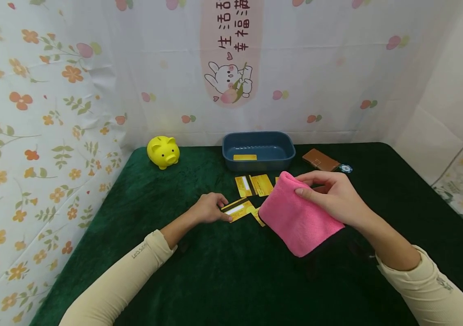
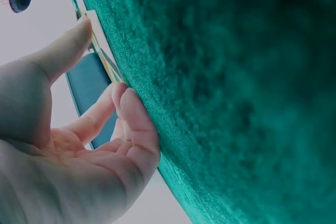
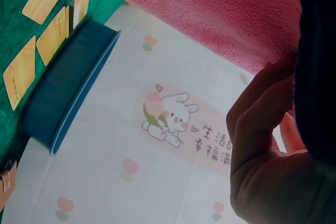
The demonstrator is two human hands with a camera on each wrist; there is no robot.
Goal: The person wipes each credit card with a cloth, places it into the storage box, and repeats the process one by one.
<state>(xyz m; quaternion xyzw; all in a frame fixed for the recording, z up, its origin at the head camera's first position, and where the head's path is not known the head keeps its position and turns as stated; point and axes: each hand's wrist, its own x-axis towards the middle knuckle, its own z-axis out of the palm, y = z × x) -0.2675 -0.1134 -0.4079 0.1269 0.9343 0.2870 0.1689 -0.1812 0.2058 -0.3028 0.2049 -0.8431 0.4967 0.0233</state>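
Observation:
My left hand [image 1: 207, 208] pinches a yellow bank card [image 1: 241, 211] with a dark stripe and a white strip, low over the green cloth. In the left wrist view, thumb and fingertips are at the edges of the card [image 2: 100, 38], seen almost edge-on. A pink fluffy cloth [image 1: 296, 222] with a dark reverse side hangs from my right hand [image 1: 335, 194], gripped by its upper edge between thumb and fingers. Beyond the hands lie more yellow cards [image 1: 262, 185], one of them partly hidden behind the pink cloth. Another card [image 1: 258, 217] peeks out between the held card and the cloth.
A blue plastic basin [image 1: 260, 165] stands at the back with a yellow card [image 1: 245, 157] inside. To its right are a brown wallet [image 1: 320, 160] and a poker chip [image 1: 345, 168]. A yellow piggy bank [image 1: 163, 152] sits back left. Patterned curtains enclose the table.

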